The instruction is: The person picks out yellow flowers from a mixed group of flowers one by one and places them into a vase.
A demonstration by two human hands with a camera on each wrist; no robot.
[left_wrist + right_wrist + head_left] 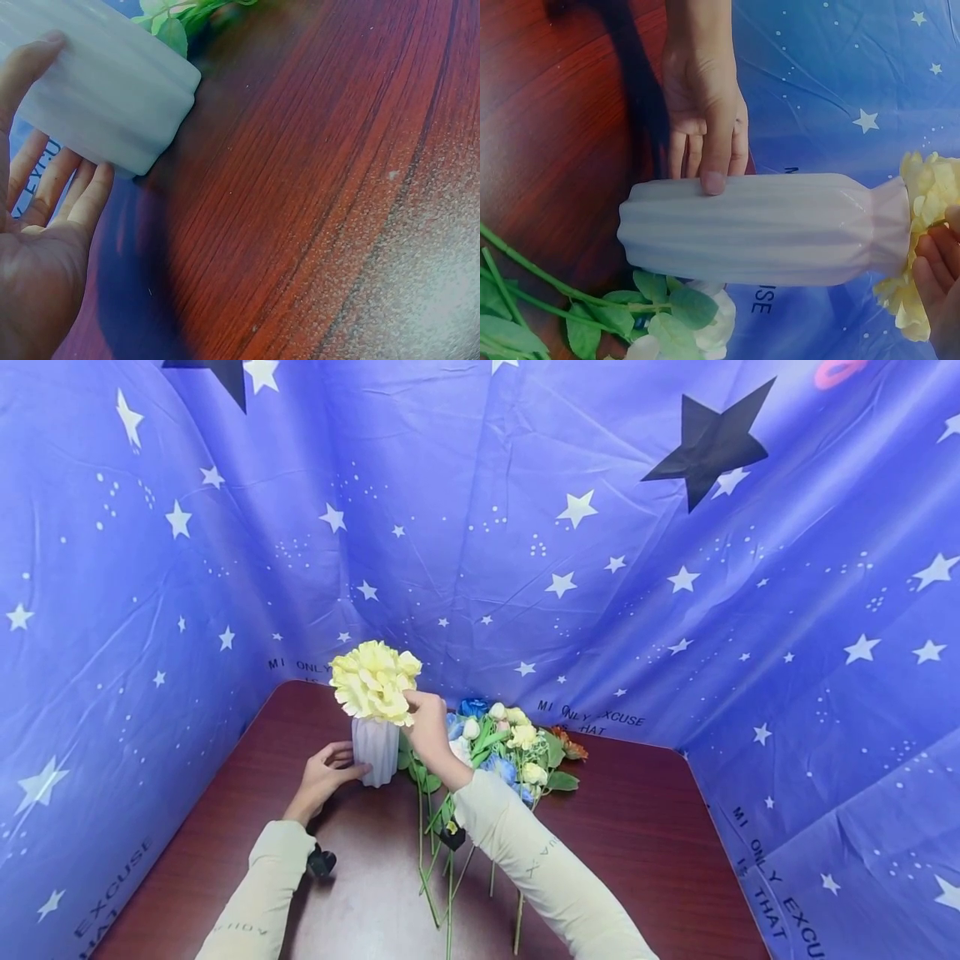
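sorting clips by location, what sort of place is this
Probably a makeshift filming booth, though I can't be sure: blue star-printed cloth hangs on the visible sides around a wood-grain table, with loose flowers lying on it.

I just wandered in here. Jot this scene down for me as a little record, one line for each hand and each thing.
Left hand: holds the lower part of the vase
Right hand: holds the yellow flower close to its petals
Vase: white, grooved, upright on the table
Yellow flower: bloom over the vase's mouth; stem hidden
Other flowers: lying on the table, right of the vase
Backdrop: blue cloth with stars
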